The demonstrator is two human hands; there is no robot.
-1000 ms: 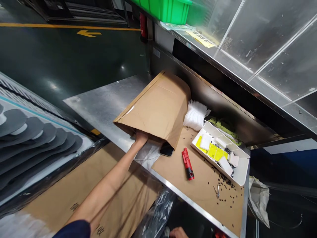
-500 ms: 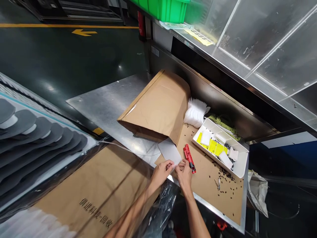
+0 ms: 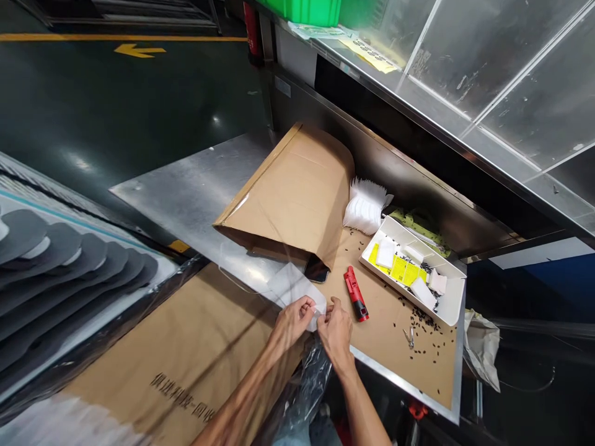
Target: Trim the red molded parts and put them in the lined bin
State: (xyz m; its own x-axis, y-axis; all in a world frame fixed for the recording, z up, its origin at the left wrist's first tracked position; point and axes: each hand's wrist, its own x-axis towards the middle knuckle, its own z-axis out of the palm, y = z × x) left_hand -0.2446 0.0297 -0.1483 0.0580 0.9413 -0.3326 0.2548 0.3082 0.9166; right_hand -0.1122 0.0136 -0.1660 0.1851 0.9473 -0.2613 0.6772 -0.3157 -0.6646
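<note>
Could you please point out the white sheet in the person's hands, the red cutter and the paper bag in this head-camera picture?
white sheet (image 3: 292, 286), head view, on its middle, beyond the hands
red cutter (image 3: 356, 291), head view, on its red body
paper bag (image 3: 290, 192), head view, on its upper face

Room around the hands. The red cutter (image 3: 356, 295) stood just beside the right hand (image 3: 335, 334); the phone (image 3: 317, 269) and paper bag (image 3: 288, 192) lay ahead of the plastic sheet (image 3: 297, 288) at the left hand (image 3: 292, 322). Passage lay over the steel table (image 3: 186, 198) left of the bag, and over the cardboard (image 3: 385, 347) between cutter and tray (image 3: 411, 272).
</note>
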